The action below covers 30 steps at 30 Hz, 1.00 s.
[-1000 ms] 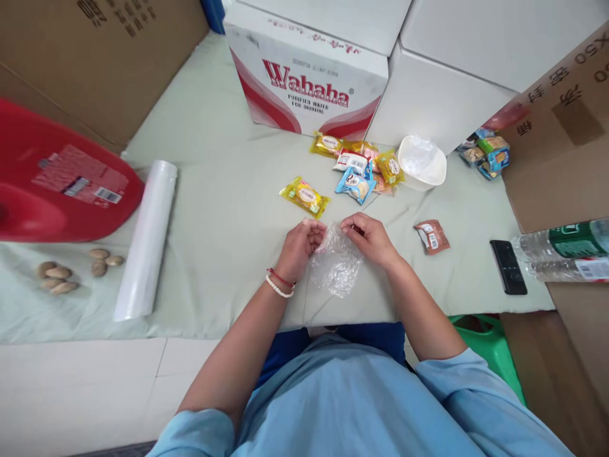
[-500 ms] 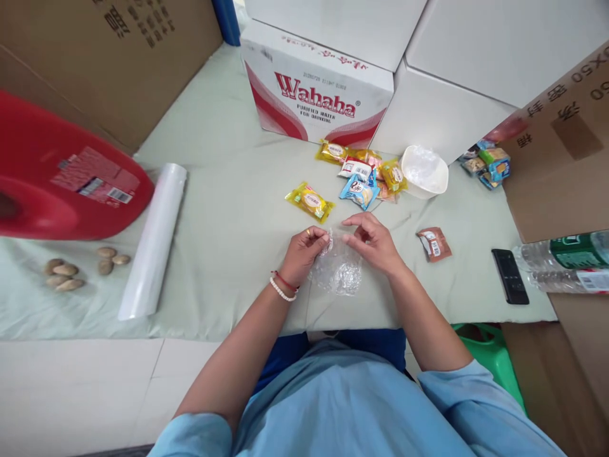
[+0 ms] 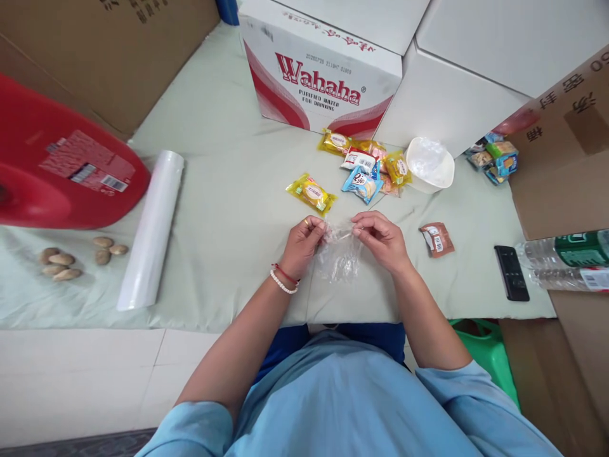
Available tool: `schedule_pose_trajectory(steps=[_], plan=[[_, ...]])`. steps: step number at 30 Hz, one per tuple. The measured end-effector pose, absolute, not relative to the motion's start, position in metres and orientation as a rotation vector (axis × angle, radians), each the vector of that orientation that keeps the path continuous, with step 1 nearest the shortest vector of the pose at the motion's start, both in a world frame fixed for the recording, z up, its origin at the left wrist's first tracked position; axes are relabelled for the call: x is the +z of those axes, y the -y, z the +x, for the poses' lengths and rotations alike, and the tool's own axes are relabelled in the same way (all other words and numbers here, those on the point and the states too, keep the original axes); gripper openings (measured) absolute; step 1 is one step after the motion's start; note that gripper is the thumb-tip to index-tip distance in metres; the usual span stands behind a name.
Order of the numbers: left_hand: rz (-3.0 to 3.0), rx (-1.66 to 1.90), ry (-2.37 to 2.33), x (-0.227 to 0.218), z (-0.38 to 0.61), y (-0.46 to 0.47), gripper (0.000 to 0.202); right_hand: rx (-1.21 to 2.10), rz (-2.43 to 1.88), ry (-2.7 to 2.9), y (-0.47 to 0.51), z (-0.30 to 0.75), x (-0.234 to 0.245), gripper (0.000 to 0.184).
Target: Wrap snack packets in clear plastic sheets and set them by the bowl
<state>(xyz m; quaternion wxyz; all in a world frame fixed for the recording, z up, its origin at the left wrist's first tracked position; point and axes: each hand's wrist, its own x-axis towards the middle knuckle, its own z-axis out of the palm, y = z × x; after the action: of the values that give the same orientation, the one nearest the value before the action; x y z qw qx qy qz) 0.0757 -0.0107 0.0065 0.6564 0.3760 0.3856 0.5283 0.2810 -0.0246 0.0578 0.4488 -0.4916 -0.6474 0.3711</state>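
Observation:
Between my hands a crumpled clear plastic film (image 3: 339, 257), elastic-looking along its gathered top edge, hangs just above the cloth; whether it is a bag or a bowl cover I cannot tell. My left hand (image 3: 304, 243) pinches its left upper corner. On the right side, the thumb and forefinger of my right hand (image 3: 381, 240) are closed on the same edge. A yellow-wrapped snack (image 3: 312, 193) lies just beyond my left fingers. Past my right hand sits a blue-wrapped snack (image 3: 362, 184) in a pile of several packets. A brown packet (image 3: 436, 239) rests to the right.
A white bowl (image 3: 429, 166) holding clear film stands behind the packets, near the Wahaha carton (image 3: 323, 76). To the left are a plastic roll (image 3: 151, 231), brown stones (image 3: 61, 264) and a red jug (image 3: 71, 158). A black phone (image 3: 511, 273) and bottles (image 3: 566, 251) lie right.
My right hand's fingers have closed on the film's right edge, where they were apart before. The film's top is now stretched between both hands. The view has shifted slightly.

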Motion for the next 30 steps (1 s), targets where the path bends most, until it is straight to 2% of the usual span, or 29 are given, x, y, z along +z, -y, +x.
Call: schedule_pose_trajectory(steps=[8,14,19,24,30], plan=[[0.641,1.233,-0.807,0.007,0.072,0.008,0.052,1.139,-1.217,1.153,0.043,0.299,0.055,0.035],[0.578,1.319,-0.780,0.006,0.071,0.004,0.050,1.140,-1.182,0.974,0.064,0.329,0.058,0.025],[0.526,1.331,-0.817,0.007,0.070,0.002,0.054,1.071,-1.321,0.896,0.081,0.365,0.051,0.029],[0.563,1.320,-0.909,0.007,0.072,0.005,0.058,0.925,-1.723,0.949,0.087,0.404,0.047,0.037],[0.704,1.359,-0.928,0.003,0.076,0.006,0.049,0.522,-1.661,1.174,0.097,0.395,0.080,0.022]])
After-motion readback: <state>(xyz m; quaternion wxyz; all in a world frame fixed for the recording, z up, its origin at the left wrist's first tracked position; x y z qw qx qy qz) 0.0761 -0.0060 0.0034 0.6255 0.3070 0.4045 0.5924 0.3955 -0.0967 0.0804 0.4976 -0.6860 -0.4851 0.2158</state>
